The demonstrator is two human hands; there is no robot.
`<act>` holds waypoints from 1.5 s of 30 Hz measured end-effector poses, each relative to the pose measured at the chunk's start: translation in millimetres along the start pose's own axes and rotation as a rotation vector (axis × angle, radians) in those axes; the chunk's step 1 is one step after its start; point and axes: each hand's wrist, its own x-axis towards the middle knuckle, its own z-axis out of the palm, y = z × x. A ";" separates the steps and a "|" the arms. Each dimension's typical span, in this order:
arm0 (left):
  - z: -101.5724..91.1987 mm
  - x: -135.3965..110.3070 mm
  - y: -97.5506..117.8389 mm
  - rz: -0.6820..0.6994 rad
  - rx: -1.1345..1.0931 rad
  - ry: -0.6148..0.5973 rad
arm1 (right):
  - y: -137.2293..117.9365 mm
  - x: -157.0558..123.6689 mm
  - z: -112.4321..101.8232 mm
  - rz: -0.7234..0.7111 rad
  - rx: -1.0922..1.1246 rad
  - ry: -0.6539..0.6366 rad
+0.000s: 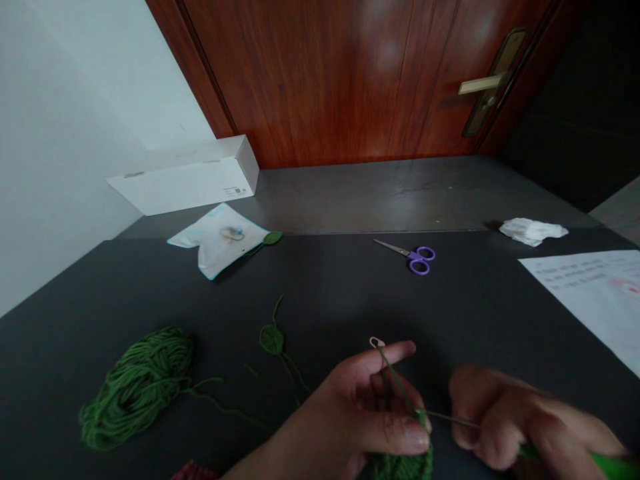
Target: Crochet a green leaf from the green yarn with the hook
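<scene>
My left hand (pixel 345 413) pinches a green crochet piece (pixel 403 465) between thumb and fingers, at the bottom of the view. A strand of green yarn (pixel 397 377) runs over its raised index finger down to the piece. Beside that finger shows a pale stitch marker (pixel 377 342). My right hand (pixel 520 420), slightly blurred, is closed around a crochet hook (pixel 453 419) with a green handle. The hook's thin metal shaft points left, its tip at the top edge of the piece. The lower part of the piece is cut off by the frame.
A green yarn skein (pixel 140 387) lies at left, near a small round crochet piece (pixel 271 339). Farther back are a white pouch (pixel 225 240), a white box (pixel 195 183) and purple scissors (pixel 413 257). Crumpled tissue (pixel 533 231) and a printed sheet (pixel 595 287) lie at right.
</scene>
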 end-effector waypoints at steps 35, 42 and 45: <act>5.4 -3.6 0.9 0.088 0.023 0.068 | 1.6 -1.3 4.6 0.217 0.264 0.130; 6.6 -3.1 0.4 0.078 0.026 0.085 | 3.4 -3.6 2.0 0.230 0.250 0.093; 5.9 -3.4 0.7 0.072 0.015 0.084 | 2.3 -4.0 0.9 0.248 0.242 0.089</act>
